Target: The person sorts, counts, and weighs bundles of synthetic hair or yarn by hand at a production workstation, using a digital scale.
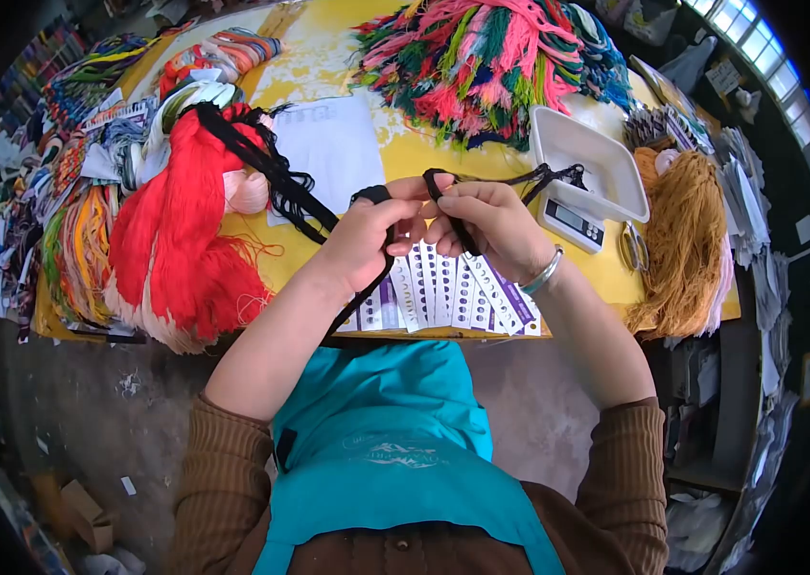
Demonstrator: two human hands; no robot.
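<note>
Black thread (297, 196) runs down from a bundle at the upper left to my left hand (371, 235), which is closed around it. A loop of it bends over the fingers of my right hand (496, 225), pinched between thumb and forefinger. My two hands are close together, fingertips almost touching, above the front of the table. From the right hand a thinner length of black thread stretches toward a white plastic tray (573, 134), its tangled end at the tray's rim. Beneath my hands lie several white cards with purple edges and holes (439, 287).
A digital scale (570, 225) supports the tray, with scissors (633, 247) beside it. Red skeins (175, 220) lie left, brown skeins (683, 240) right. A multicoloured thread pile (482, 67) covers the back of the yellow table (324, 81). White paper (328, 144) lies behind my left hand.
</note>
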